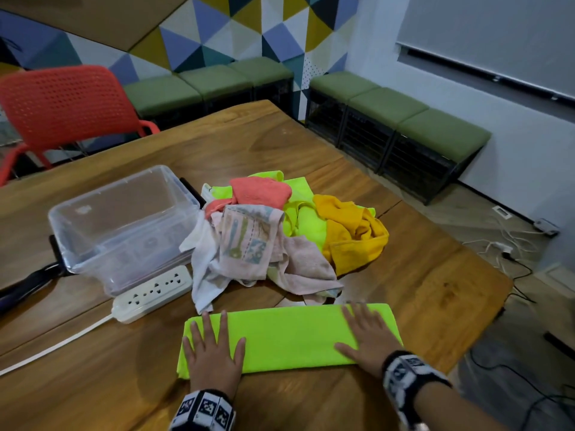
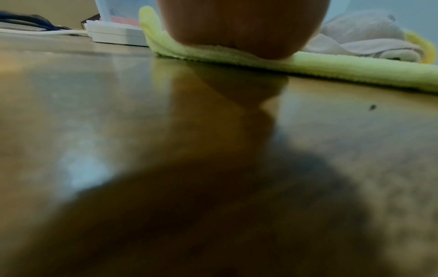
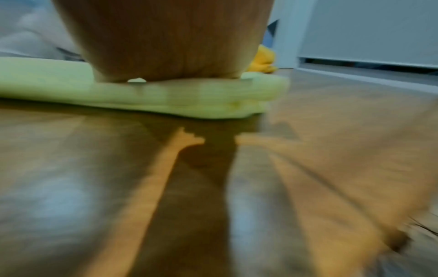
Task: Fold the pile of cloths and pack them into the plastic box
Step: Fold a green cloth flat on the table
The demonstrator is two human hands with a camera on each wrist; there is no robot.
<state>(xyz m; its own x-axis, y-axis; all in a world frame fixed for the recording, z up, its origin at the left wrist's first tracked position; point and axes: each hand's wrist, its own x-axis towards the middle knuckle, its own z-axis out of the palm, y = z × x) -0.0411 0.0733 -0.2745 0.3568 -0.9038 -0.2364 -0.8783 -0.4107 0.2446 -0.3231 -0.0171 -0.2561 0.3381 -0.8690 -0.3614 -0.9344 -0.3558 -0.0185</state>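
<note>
Low in the head view, the green cloth lies folded into a strip. The left hand and right hand press on its ends, fingers straight, gripping nothing, probably flattening the crease. The pile sits mid-frame, the box at its left.

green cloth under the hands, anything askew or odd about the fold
Mostly tidy: the green cloth lies as a flat strip under the left hand and right hand. Only its left end looks uneven, bulging past the near edge beside the left hand.

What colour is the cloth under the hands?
Bright neon green cloth, clearest in the head view.
</note>
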